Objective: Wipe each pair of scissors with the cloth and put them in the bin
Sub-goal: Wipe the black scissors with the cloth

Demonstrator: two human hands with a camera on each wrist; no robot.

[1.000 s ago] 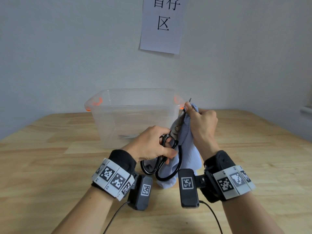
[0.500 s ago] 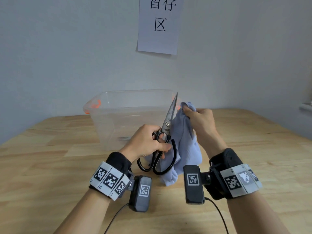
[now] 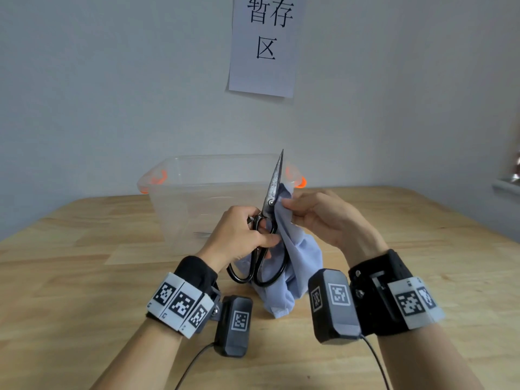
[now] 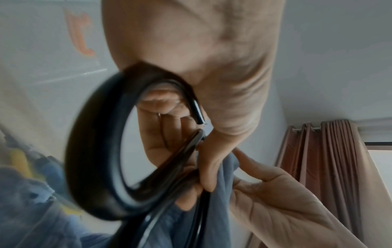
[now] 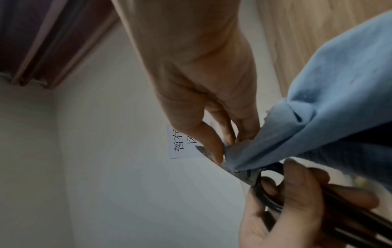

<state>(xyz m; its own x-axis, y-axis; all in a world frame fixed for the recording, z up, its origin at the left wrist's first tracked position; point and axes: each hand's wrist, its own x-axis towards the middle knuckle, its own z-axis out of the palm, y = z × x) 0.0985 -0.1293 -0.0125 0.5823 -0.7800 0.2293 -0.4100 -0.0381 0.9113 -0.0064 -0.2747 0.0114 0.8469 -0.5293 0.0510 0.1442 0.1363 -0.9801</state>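
my left hand (image 3: 239, 235) is curled round the black handle loops of the scissors (image 3: 270, 209), thumb across the front, holding them upright in front of me with the closed blades pointing up and tilted slightly right, tip showing against the clear bin (image 3: 197, 192) that stands behind on the wooden table (image 3: 84, 277). my right hand (image 3: 329, 220) comes in from the right, palm turned left, fingers and thumb pinching the blue cloth (image 3: 298, 257) against the blades just by the pivot. the rest of the cloth hangs down behind the handles, its bottom end on the table between my wrists.
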